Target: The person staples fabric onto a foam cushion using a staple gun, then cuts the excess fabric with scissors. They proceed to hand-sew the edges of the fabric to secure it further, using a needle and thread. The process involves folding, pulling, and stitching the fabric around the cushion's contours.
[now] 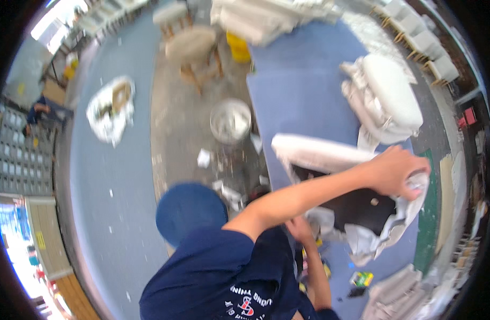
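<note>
An upholstered chair seat (330,152) in white fabric lies upside down on the blue work table, its dark underside (357,209) facing up. Loose cover fabric (365,240) bunches along the near edge. My left arm reaches across the seat, and my left hand (397,170) is closed on the white fabric at its right corner. My right hand (301,229) is low at the near left edge, beside the bunched cloth; its fingers are blurred and partly hidden, so their grip cannot be made out.
Behind the seat is a stack of white padded seats (392,96). Folded fabric (397,298) and a small green-yellow packet (361,278) lie near right. Left of the blue table (303,80) are a round blue stool (191,213), a bucket (230,121) and a padded chair (191,45).
</note>
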A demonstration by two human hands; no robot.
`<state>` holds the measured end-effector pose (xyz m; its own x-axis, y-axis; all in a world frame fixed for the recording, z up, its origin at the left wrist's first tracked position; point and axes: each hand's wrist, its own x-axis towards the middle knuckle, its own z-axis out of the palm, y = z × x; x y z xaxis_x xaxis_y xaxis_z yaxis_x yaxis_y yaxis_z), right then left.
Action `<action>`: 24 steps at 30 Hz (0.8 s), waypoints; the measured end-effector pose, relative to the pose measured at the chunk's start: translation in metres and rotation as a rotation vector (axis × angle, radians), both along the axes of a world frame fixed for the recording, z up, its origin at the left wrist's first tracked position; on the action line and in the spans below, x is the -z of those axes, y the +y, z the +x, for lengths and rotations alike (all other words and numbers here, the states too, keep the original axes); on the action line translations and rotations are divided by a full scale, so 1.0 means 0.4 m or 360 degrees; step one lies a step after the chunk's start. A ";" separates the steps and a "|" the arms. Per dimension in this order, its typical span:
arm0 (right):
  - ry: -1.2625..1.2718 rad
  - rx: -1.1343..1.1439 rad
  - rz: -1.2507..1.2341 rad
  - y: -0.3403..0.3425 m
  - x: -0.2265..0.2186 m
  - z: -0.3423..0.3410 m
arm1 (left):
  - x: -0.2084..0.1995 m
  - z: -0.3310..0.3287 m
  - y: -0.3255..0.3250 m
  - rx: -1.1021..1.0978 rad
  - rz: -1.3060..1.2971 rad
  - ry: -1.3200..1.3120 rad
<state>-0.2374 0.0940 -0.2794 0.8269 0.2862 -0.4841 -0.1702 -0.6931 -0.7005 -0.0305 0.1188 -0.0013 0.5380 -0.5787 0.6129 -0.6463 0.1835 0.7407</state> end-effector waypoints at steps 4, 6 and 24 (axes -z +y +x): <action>-0.0498 0.0653 -0.0215 -0.370 0.130 -0.333 | -0.048 -0.003 0.072 0.0254 0.0024 0.0044; -0.0326 0.1380 -0.0185 -0.476 0.146 -0.429 | -0.061 0.003 0.105 0.0346 0.0060 0.0182; 0.0130 0.2762 -0.1030 -0.558 0.158 -0.578 | -0.012 0.032 -0.050 0.0199 0.0115 0.0291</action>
<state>-0.4688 -0.1291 -0.3426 -0.0735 -0.9755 -0.2075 -0.9107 0.1504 -0.3847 -0.0177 0.0988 0.0034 0.5578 -0.6866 0.4664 -0.4757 0.1960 0.8575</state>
